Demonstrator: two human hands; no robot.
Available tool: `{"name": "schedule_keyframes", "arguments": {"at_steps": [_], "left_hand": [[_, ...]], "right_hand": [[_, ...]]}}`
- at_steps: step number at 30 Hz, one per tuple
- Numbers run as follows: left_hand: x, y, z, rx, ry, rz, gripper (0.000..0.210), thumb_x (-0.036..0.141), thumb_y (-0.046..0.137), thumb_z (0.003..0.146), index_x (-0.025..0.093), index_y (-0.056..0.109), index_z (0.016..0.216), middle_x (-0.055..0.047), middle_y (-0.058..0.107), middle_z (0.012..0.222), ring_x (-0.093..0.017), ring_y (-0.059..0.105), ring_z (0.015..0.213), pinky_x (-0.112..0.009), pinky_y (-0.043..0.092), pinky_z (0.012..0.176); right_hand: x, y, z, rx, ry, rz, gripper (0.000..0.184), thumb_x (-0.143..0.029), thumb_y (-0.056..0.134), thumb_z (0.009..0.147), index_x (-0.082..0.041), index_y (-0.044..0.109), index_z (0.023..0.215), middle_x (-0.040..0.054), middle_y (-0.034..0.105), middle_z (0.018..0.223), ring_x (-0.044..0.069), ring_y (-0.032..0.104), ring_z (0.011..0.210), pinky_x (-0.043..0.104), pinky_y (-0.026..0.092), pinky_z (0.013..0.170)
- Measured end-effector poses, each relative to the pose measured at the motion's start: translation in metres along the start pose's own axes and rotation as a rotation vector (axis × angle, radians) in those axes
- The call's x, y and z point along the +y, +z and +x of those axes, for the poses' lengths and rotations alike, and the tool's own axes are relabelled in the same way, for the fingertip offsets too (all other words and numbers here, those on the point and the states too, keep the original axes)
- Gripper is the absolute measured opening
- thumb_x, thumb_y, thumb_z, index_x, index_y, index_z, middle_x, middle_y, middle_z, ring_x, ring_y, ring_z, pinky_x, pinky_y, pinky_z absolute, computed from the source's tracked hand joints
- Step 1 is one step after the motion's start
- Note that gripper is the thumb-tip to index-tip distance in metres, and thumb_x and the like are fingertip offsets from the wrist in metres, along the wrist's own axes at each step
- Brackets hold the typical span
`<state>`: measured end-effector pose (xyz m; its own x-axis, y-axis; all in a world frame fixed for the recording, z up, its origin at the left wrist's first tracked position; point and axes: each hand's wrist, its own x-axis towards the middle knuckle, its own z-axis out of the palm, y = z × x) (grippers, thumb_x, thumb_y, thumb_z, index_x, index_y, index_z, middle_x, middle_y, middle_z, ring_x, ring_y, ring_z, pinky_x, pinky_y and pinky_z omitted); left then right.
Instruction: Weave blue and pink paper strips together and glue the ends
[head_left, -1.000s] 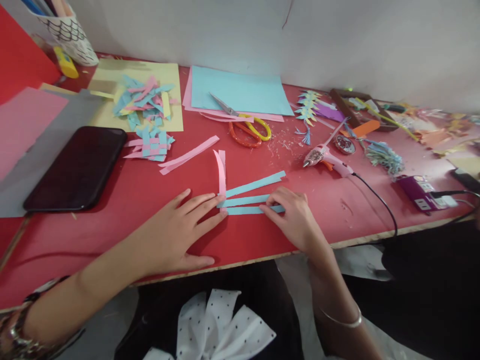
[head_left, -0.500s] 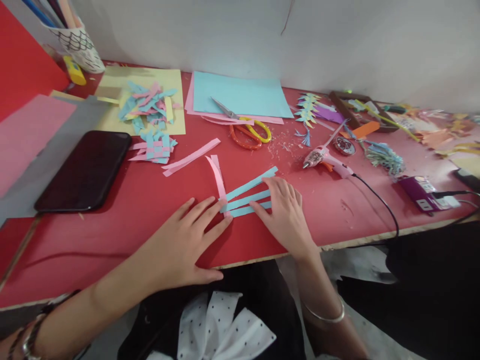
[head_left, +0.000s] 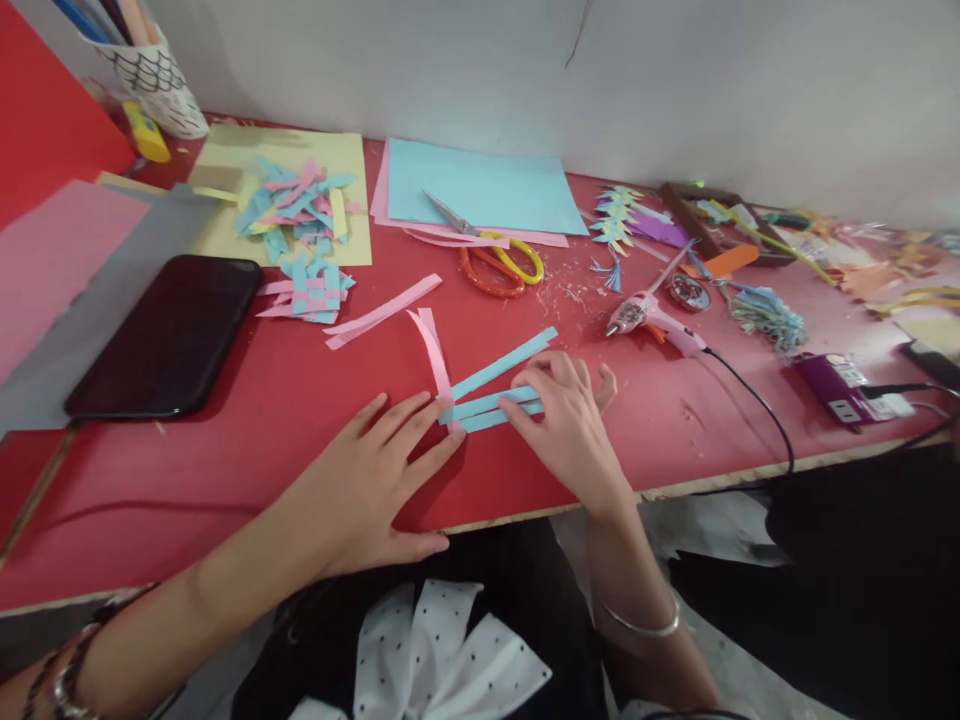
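Three blue strips (head_left: 489,404), centre of the frame.
Left hand (head_left: 375,480) lies flat, fingers spread, tips touching the pink strip (head_left: 437,360); right hand (head_left: 566,425) curls over the lower two; whether it pinches, I cannot tell.

Behind the left hand (head_left: 390,470) are dark and silver bracelets (head_left: 63,690), behind the right hand (head_left: 566,420) a thin silver bangle (head_left: 651,633), and between and below them black clothing (head_left: 525,570) with a white, black-dotted, bow-like cloth (head_left: 484,665).
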<state>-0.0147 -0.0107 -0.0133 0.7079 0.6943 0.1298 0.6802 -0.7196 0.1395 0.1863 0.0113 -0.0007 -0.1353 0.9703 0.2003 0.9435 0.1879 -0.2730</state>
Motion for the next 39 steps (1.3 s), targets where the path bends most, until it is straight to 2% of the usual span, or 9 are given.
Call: {"name": "schedule_keyframes", "arguments": {"at_steps": [2, 6, 17, 24, 28, 33, 36, 39], "left_hand": [[-0.001, 0.001, -0.001, 0.011, 0.014, 0.01, 0.07, 0.063, 0.046, 0.07, 0.018, 0.05, 0.122, -0.016, 0.045, 0.13, -0.032, 0.041, 0.118, -0.05, 0.032, 0.096], [-0.002, 0.004, -0.002, 0.018, 0.028, 0.021, 0.071, 0.064, 0.044, 0.07, 0.017, 0.049, 0.123, -0.016, 0.044, 0.131, -0.032, 0.041, 0.118, -0.05, 0.032, 0.096], [-0.002, 0.003, -0.001, 0.0, 0.02, -0.002, 0.072, 0.064, 0.046, 0.069, 0.018, 0.048, 0.124, -0.016, 0.043, 0.132, -0.032, 0.039, 0.119, -0.05, 0.031, 0.096], [0.0, 0.002, 0.001, 0.032, -0.004, -0.008, 0.071, 0.064, 0.052, 0.065, 0.019, 0.052, 0.12, -0.015, 0.047, 0.129, -0.031, 0.042, 0.117, -0.049, 0.033, 0.096], [0.0, 0.002, -0.001, 0.023, -0.01, -0.03, 0.072, 0.064, 0.052, 0.065, 0.019, 0.05, 0.121, -0.013, 0.045, 0.131, -0.03, 0.041, 0.118, -0.048, 0.03, 0.098], [-0.002, 0.002, -0.001, -0.011, 0.007, -0.056, 0.07, 0.063, 0.048, 0.069, 0.019, 0.048, 0.123, -0.009, 0.051, 0.126, -0.031, 0.04, 0.118, -0.049, 0.028, 0.099], [-0.003, 0.002, -0.001, -0.019, 0.023, -0.049, 0.07, 0.063, 0.046, 0.07, 0.018, 0.047, 0.124, -0.01, 0.051, 0.126, -0.032, 0.039, 0.118, -0.051, 0.028, 0.098], [-0.005, 0.002, -0.001, -0.018, 0.027, -0.053, 0.07, 0.063, 0.046, 0.07, 0.018, 0.048, 0.124, -0.01, 0.052, 0.125, -0.031, 0.04, 0.118, -0.05, 0.028, 0.099]], "right_hand": [[-0.002, 0.0, 0.0, -0.005, -0.014, 0.022, 0.011, -0.031, 0.05, 0.08, -0.023, 0.055, 0.075, 0.0029, 0.055, 0.094, 0.021, 0.048, 0.092, 0.054, 0.01, 0.095], [-0.005, 0.0, 0.001, -0.035, -0.02, 0.014, 0.017, -0.03, 0.046, 0.083, -0.022, 0.055, 0.071, 0.0026, 0.055, 0.095, 0.021, 0.048, 0.094, 0.056, 0.008, 0.095], [0.007, -0.006, 0.012, -0.179, -0.088, -0.005, 0.018, -0.028, 0.046, 0.083, -0.02, 0.052, 0.068, 0.0023, 0.054, 0.095, 0.02, 0.048, 0.094, 0.056, 0.007, 0.097], [0.008, -0.007, 0.014, -0.193, -0.112, -0.006, 0.021, -0.027, 0.042, 0.085, -0.019, 0.051, 0.067, 0.0022, 0.054, 0.093, 0.018, 0.048, 0.092, 0.055, 0.008, 0.096], [0.008, -0.005, 0.013, -0.174, -0.105, -0.04, 0.019, -0.027, 0.045, 0.083, -0.019, 0.052, 0.067, 0.0019, 0.054, 0.095, 0.018, 0.049, 0.093, 0.055, 0.008, 0.097], [0.009, -0.003, 0.012, -0.154, -0.112, -0.061, 0.018, -0.027, 0.044, 0.083, -0.02, 0.053, 0.068, 0.0021, 0.056, 0.094, 0.018, 0.05, 0.092, 0.052, 0.012, 0.097], [0.009, -0.006, 0.012, -0.068, -0.017, -0.205, 0.019, -0.025, 0.043, 0.083, -0.019, 0.054, 0.069, 0.0045, 0.058, 0.09, 0.021, 0.052, 0.088, 0.052, 0.011, 0.097], [0.007, -0.01, 0.014, 0.039, 0.043, -0.31, 0.015, -0.023, 0.043, 0.083, -0.018, 0.057, 0.082, 0.0071, 0.06, 0.09, 0.023, 0.052, 0.088, 0.048, 0.015, 0.097]]}}
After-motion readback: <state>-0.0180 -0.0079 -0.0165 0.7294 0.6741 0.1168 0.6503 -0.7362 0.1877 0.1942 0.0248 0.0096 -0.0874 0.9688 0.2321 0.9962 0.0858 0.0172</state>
